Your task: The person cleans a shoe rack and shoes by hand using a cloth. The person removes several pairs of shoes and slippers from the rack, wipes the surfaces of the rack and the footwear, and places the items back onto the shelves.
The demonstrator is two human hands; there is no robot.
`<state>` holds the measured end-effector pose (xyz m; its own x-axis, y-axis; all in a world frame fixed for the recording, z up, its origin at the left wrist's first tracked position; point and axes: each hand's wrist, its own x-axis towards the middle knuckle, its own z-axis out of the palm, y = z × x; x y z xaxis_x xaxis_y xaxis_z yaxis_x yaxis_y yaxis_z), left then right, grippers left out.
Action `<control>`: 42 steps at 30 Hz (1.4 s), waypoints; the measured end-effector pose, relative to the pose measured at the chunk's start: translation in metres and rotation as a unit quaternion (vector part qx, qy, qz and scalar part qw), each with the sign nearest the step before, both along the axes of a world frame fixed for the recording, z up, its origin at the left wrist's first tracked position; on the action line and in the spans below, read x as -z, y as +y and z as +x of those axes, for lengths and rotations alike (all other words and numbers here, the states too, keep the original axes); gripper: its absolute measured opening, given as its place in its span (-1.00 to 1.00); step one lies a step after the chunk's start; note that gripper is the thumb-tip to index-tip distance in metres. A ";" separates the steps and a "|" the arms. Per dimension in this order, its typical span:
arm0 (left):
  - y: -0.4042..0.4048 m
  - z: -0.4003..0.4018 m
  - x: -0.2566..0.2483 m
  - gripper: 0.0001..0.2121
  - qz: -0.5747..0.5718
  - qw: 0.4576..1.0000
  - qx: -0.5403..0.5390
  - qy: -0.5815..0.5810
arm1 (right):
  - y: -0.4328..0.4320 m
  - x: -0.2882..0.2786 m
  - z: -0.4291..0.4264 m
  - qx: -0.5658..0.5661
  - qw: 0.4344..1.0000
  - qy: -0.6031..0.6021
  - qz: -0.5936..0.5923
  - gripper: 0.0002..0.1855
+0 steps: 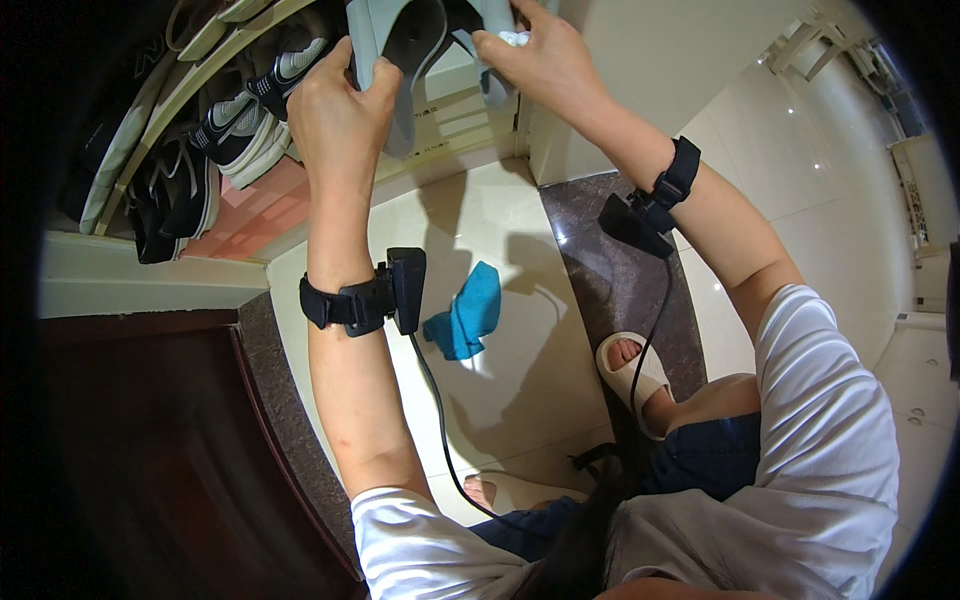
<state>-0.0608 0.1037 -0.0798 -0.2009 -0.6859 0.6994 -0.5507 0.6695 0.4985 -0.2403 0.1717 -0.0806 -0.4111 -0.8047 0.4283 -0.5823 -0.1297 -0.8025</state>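
At the top edge of the head view, my left hand (341, 105) grips the side of a light grey shoe (365, 37) with a dark inside. My right hand (544, 56) has thumb and fingers around a second grey shoe (495, 86). A bit of crumpled white material (514, 37) shows by the right thumb. Both shoes are held in front of the shoe cabinet's shelves, and their upper parts are cut off by the picture's edge. A black strap with a cabled device (405, 291) sits on my left forearm, and a similar device (637, 223) is on my right.
Black-and-white sneakers (232, 135) and other dark shoes (172, 199) crowd the shelf at left, above a pink box (251, 214). A blue cloth (476, 311) lies on the tiled floor. A dark brown door (150, 435) is at lower left. My feet wear beige slippers (630, 360).
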 end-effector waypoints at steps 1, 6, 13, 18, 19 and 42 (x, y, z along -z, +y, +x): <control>-0.005 -0.002 0.000 -0.70 -0.013 1.000 -0.012 -0.014 | 0.001 -0.002 0.003 0.000 1.000 0.001 0.000 -0.32; -0.038 -0.020 0.002 -0.66 -0.045 0.999 -0.027 -0.015 | -0.001 0.011 0.006 0.047 0.991 0.123 -0.014 -0.20; -0.053 -0.029 -0.001 -0.43 0.009 0.994 -0.064 -0.093 | 0.002 0.020 0.006 0.036 0.962 0.258 -0.088 -0.31; -0.032 -0.029 0.008 -0.46 -0.042 0.994 -0.081 -0.060 | -0.018 0.025 -0.002 0.053 0.935 0.342 -0.083 -0.58; -0.023 -0.026 0.013 -0.41 -0.065 0.992 -0.087 -0.069 | -0.022 0.025 -0.005 0.053 0.932 0.353 -0.067 -0.56; -0.045 -0.053 0.042 -0.51 -0.087 0.986 -0.144 -0.011 | -0.019 0.023 -0.004 0.089 0.920 0.381 0.023 -0.54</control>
